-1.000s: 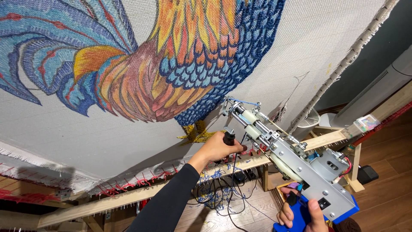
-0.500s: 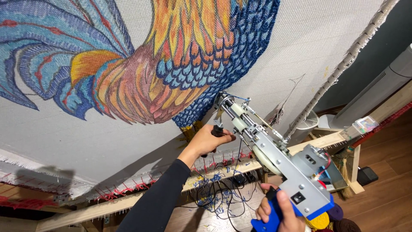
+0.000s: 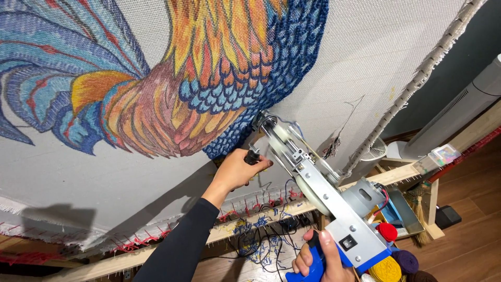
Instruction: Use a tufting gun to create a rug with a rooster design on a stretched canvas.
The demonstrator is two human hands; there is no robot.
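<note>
Pressing tufting gun to canvas — left hand, right hand fingers wrapped round grips

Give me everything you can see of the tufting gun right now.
The tufting gun is a long grey metal frame with white wheels, a motor with red wires, and a blue grip. It slants up-left, its tip against the white cloth beside the blue feathers. The left hand holds its black side handle; the right hand grips the blue grip.
</note>
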